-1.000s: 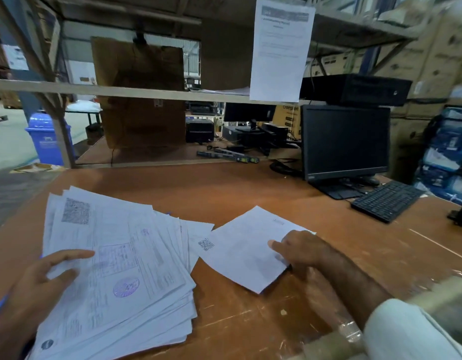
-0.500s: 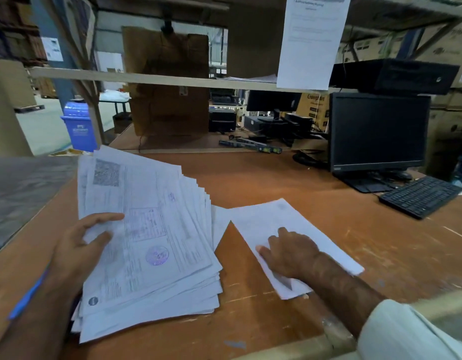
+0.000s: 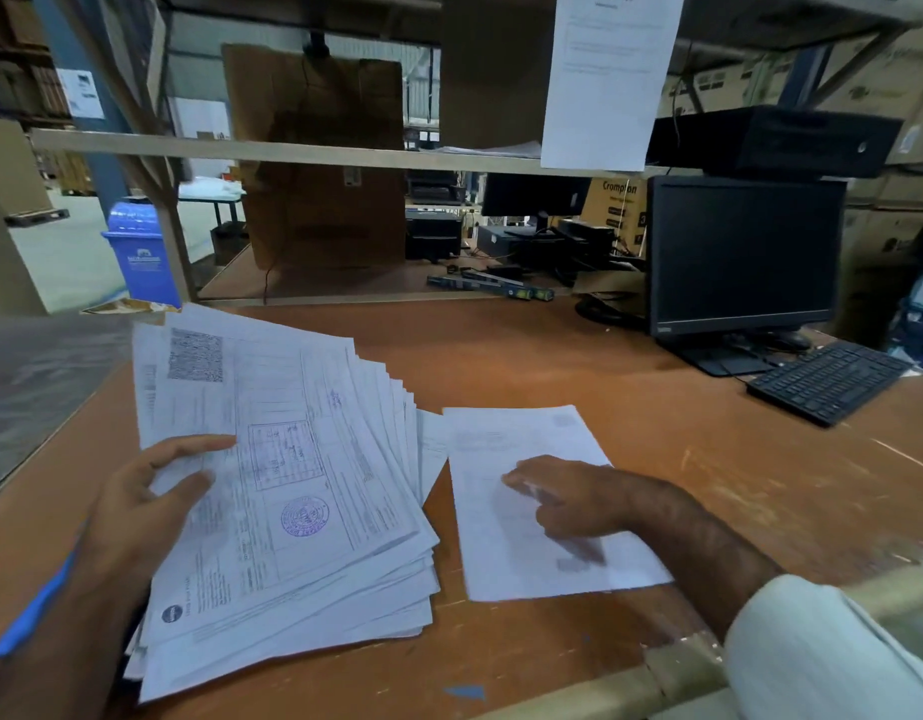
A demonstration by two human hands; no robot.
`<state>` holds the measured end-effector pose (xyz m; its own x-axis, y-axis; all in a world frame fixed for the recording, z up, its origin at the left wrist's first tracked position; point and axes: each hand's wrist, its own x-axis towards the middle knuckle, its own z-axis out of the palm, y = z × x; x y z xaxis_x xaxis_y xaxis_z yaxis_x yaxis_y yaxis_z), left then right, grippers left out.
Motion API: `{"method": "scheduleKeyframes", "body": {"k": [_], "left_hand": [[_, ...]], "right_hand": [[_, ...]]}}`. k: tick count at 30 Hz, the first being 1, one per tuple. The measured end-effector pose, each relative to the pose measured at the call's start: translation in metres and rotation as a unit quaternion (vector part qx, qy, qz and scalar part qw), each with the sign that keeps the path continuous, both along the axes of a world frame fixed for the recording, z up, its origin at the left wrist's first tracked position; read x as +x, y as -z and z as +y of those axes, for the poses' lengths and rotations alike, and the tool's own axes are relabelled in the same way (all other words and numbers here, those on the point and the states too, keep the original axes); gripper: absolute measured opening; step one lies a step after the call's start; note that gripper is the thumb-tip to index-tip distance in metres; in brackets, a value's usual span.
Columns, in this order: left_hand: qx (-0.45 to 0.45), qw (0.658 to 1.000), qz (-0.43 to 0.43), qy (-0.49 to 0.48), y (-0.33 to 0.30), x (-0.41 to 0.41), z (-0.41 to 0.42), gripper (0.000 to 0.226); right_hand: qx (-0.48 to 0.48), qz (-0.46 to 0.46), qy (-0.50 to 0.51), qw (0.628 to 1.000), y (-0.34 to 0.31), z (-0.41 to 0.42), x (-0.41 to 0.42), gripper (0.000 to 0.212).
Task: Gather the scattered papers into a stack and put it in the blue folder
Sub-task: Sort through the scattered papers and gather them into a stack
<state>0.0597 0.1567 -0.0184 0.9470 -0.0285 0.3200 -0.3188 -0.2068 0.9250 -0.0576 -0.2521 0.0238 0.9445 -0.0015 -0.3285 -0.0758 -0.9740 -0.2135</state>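
Observation:
A thick, fanned stack of printed papers (image 3: 293,485) lies on the left of the wooden desk (image 3: 527,356), with a purple stamp on the top sheet. My left hand (image 3: 147,506) rests on the stack's left side, thumb on top. A single loose sheet (image 3: 506,537) lies just right of the stack. My right hand (image 3: 568,496) presses flat on that sheet, fingers pointing left. A thin blue strip (image 3: 33,605) shows under my left forearm; it may be the folder's edge, mostly hidden.
A black monitor (image 3: 745,252) and keyboard (image 3: 828,381) stand at the back right. A shelf rail (image 3: 293,153) crosses above the desk, with a notice sheet (image 3: 610,80) hanging from the upper shelf. A blue bin (image 3: 142,252) stands on the floor at left.
My right hand has slid the loose sheet leftward and turned it, so it now lies close beside the stack. My left hand stays on the stack. The camera has shifted.

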Motion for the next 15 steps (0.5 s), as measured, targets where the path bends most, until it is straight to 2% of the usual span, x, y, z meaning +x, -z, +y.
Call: {"method": "scheduleKeyframes", "body": {"k": [5, 7, 8, 10, 11, 12, 15], "left_hand": [[0.014, 1.000, 0.020, 0.012, 0.004, 0.001, -0.002, 0.038], [0.021, 0.999, 0.025, 0.017, 0.002, -0.003, -0.008, 0.036], [0.020, 0.999, 0.026, 0.018, 0.001, -0.006, -0.010, 0.033], [0.016, 0.999, 0.028, 0.021, 0.000, -0.008, -0.012, 0.031], [0.014, 0.999, 0.030, 0.024, 0.000, -0.008, -0.012, 0.031], [0.009, 0.999, 0.036, 0.025, -0.001, -0.008, -0.012, 0.030], [-0.007, 0.999, 0.047, 0.022, -0.002, -0.010, -0.013, 0.030]], "right_hand": [[0.090, -0.016, 0.032, 0.995, -0.002, -0.012, -0.005, 0.053], [0.119, -0.061, 0.062, 0.989, 0.001, -0.022, -0.003, 0.051], [0.102, -0.103, 0.100, 0.984, 0.002, -0.029, -0.001, 0.053], [-0.011, -0.172, 0.197, 0.965, 0.007, -0.043, 0.002, 0.065], [-0.061, -0.177, 0.228, 0.955, 0.009, -0.047, 0.002, 0.069], [-0.074, -0.171, 0.243, 0.952, 0.010, -0.050, 0.004, 0.071], [-0.014, -0.143, 0.241, 0.960, 0.006, -0.058, 0.010, 0.079]]}}
